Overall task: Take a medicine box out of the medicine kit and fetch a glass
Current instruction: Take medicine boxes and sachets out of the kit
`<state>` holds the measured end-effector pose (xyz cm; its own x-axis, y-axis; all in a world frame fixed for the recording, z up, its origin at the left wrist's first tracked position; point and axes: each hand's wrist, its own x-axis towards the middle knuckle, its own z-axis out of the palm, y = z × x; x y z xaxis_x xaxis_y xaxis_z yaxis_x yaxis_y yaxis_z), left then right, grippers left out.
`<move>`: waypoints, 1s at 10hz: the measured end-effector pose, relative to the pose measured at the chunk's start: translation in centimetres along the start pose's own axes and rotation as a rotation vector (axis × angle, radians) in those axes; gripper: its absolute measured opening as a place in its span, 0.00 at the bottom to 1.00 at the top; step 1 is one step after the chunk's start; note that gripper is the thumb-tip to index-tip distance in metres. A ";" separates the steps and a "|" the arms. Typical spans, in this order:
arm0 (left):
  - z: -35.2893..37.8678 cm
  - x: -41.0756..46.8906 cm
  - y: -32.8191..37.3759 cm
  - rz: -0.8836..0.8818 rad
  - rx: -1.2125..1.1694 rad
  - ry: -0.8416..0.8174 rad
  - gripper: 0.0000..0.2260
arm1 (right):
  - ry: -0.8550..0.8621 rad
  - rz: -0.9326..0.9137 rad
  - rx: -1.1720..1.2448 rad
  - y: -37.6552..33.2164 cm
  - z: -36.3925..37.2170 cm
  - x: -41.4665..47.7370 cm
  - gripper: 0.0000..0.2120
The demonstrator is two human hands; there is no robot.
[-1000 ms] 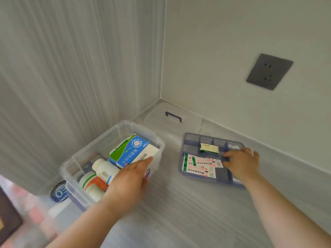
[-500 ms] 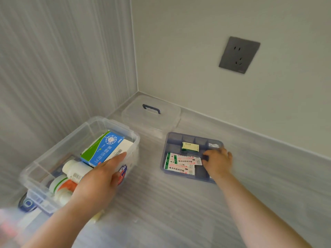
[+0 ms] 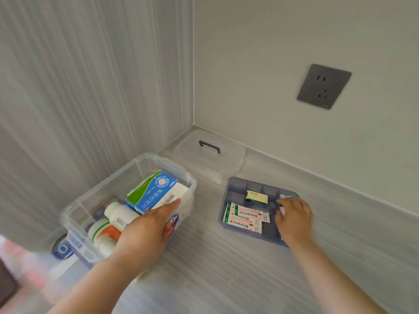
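A: So, starting at the left: the clear medicine kit [image 3: 74, 209] sits open, bottles [image 3: 118, 217] inside, and the blue and green medicine box [image 3: 156, 191] leans against its far wall.

B: And the left hand [image 3: 145, 234]?

A: It reaches over the near rim, fingers [image 3: 170, 206] together and stretched flat onto the box's edge, not yet closed around it.

B: What could go wrong?

A: The box is wedged beside the bottles; a one-sided pull could drag one up or tip the kit.

B: Further right?

A: The lid [image 3: 210, 152] lies behind. The right hand [image 3: 294, 218] rests curled on the blue tray [image 3: 235, 184]; I cannot tell whether it pinches anything. No glass in sight.
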<state>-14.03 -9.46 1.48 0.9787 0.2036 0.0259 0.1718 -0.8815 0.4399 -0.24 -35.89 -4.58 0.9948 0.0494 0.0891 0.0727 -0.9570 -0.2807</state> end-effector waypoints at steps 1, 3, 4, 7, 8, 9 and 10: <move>-0.5 -0.8 -0.7 -0.004 0.028 -0.021 0.23 | 0.109 -0.075 0.151 -2.3 -1.8 -0.5 0.15; -1.6 -3.1 -2.3 0.182 -0.046 0.004 0.17 | 0.056 -0.357 0.393 -9.9 -5.1 -2.1 0.16; -2.8 -4.6 -3.8 0.208 -0.111 0.134 0.13 | -0.048 -0.520 0.437 -13.9 -5.8 -2.5 0.18; -2.7 -5.5 -6.4 0.023 -0.043 0.357 0.15 | -0.669 -0.857 -0.128 -26.0 -3.2 0.0 0.21; -2.8 -5.5 -6.8 0.035 0.004 0.297 0.15 | -0.767 -0.852 -0.329 -27.5 -1.5 0.5 0.26; -2.7 -5.6 -6.9 0.043 0.019 0.285 0.15 | -0.822 -0.864 -0.439 -28.2 -0.5 0.5 0.30; -2.6 -5.6 -6.7 0.028 -0.004 0.285 0.14 | -0.782 -0.899 -0.500 -28.4 -0.4 0.6 0.31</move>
<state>-20.91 -3.56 0.74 0.9119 0.2909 0.2896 0.1437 -0.8871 0.4387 -1.71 -8.80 3.81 0.4006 0.7183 -0.5687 0.8688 -0.4949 -0.0131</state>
